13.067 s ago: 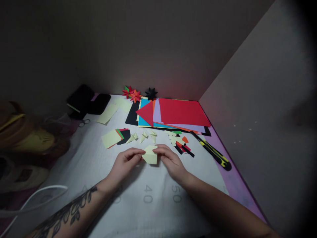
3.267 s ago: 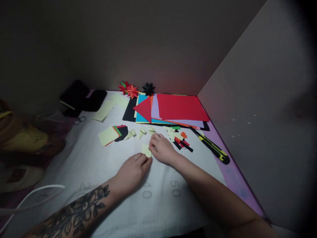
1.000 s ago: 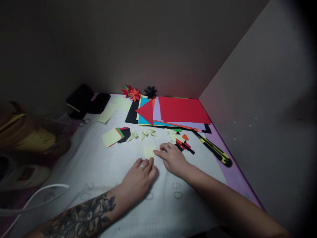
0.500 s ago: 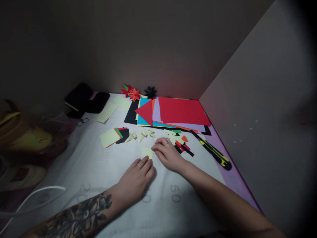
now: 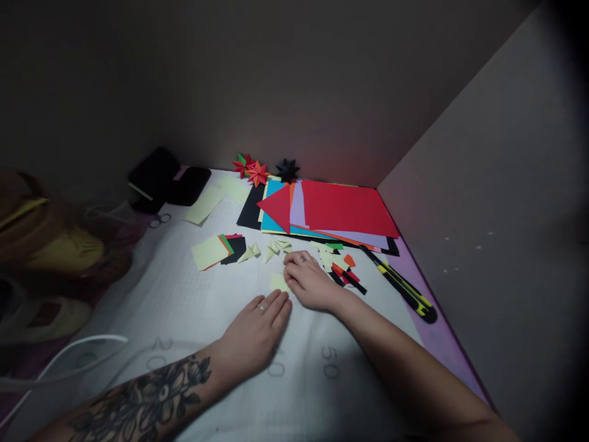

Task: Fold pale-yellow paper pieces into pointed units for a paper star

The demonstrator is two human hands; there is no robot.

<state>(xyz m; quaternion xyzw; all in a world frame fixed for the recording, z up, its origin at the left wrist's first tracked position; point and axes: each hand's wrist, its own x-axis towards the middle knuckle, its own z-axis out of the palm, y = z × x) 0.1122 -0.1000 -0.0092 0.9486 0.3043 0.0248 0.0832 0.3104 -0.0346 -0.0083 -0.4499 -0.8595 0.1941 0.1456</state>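
Note:
A small piece of pale yellow paper (image 5: 278, 283) lies on the white sheet, partly hidden by my fingers. My left hand (image 5: 259, 325) rests palm down with fingers stretched out, their tips at the paper's near edge. From the right, my right hand (image 5: 313, 282) has its fingers bent and closed at the paper's right side; the exact grip is covered. Just beyond the paper sit folded pale yellow pieces (image 5: 272, 252), with another folded piece (image 5: 251, 253) to their left. A stack of coloured paper squares (image 5: 210, 253) lies farther left.
Large coloured sheets (image 5: 350, 205) lie at the back, with a red paper star (image 5: 257, 174) and a black paper star (image 5: 288, 170) behind them. Paper scraps (image 5: 347, 274) and a utility knife (image 5: 405, 288) are on the right. Scissors (image 5: 161, 220) and a black case (image 5: 188, 186) lie left.
The whole view has shifted slightly. My right hand has moved a little over the paper, covering more of its right side. My left fingers stay at its near edge.

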